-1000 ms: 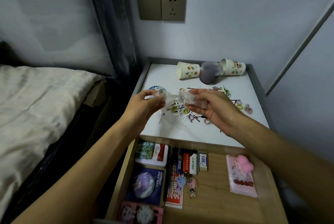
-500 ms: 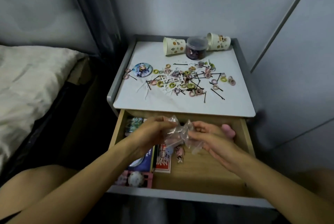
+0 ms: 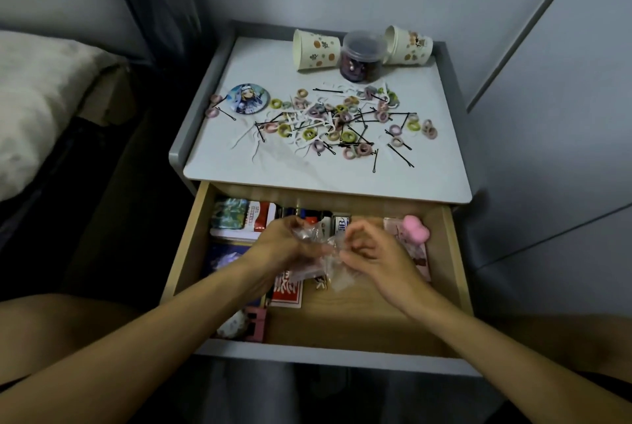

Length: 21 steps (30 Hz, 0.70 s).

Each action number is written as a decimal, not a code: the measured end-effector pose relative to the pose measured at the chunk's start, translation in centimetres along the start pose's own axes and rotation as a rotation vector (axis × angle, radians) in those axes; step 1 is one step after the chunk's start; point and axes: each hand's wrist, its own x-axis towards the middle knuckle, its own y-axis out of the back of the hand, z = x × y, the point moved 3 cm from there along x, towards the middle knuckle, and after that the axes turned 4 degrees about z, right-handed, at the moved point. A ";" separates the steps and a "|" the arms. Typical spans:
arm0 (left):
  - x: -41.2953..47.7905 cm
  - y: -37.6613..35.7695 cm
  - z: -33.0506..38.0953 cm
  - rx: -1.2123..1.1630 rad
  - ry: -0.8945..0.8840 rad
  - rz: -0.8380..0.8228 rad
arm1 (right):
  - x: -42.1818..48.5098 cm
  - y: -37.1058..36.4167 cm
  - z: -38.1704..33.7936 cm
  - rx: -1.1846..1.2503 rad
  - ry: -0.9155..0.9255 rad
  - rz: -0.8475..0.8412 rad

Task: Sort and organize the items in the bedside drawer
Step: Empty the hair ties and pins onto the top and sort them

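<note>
Left hand (image 3: 285, 245): over the middle of the drawer (image 3: 359, 321), fingers curled, pinching a clear plastic bag (image 3: 330, 254).
Plastic bag: crumpled between both hands, above the drawer, not lying in it.
Right hand (image 3: 374, 254): just right of the bag, fingers pinching its other edge.
Change: a second ago hands and bag were over the desk (image 3: 260, 61) behind the drawer; now they are over the drawer.
Meaning: probably opening the bag; hair ties (image 3: 342, 122) behind the drawer are unsorted.

A bedroom: bed (image 3: 30, 98) beside a nightstand (image 3: 444, 184) with open drawer (image 3: 451, 252).
</note>
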 end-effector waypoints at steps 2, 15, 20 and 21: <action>0.3 0.1 -0.2 0.003 -0.006 0.008 | 0.4 0.5 0.4 -0.119 0.029 -0.002; 0.8 0.4 -0.3 -0.083 0.042 -0.024 | 6.6 2.4 4.9 -0.450 -0.048 0.349; 0.7 0.5 -0.3 -0.045 0.025 -0.020 | 5.5 2.3 3.2 -0.756 -0.011 0.310; 0.7 0.6 -0.2 -0.015 0.007 -0.011 | 5.0 2.3 2.5 -0.839 -0.012 0.316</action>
